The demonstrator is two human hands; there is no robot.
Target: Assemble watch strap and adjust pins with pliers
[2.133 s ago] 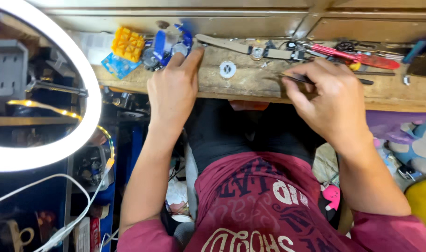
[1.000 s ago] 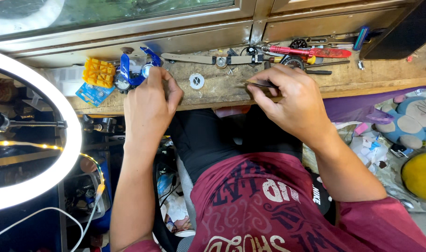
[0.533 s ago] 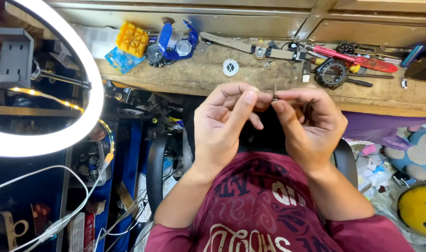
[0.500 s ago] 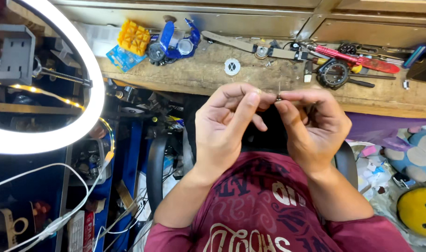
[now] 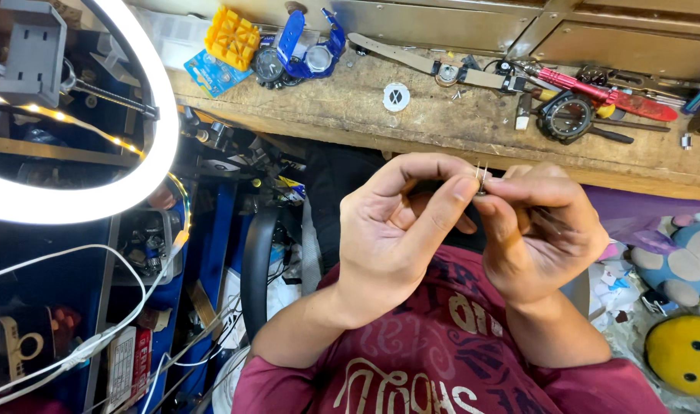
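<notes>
My left hand [image 5: 400,230] and my right hand [image 5: 542,230] meet in front of my chest, below the edge of the wooden bench [image 5: 442,123]. Between the fingertips of both hands I pinch a pair of thin metal tweezers [image 5: 480,175], tips pointing up. Whether something tiny sits in the tips I cannot tell. On the bench lie a blue watch holder [image 5: 308,42] with a watch in it, a yellow block [image 5: 231,37], a small white round disc [image 5: 397,96], a black watch [image 5: 565,116] and a red-handled tool [image 5: 603,88].
A lit ring light [image 5: 128,146] fills the left. A strap with a watch case [image 5: 434,70] lies on the bench. White cables [image 5: 97,322] and clutter sit lower left; soft toys [image 5: 683,307] lie at the right. A chair rim [image 5: 254,268] shows beneath me.
Both hands left the bench top, where the left was at the blue holder, and came together before my chest with the tweezers pinched between them. In the last half second they barely moved.
</notes>
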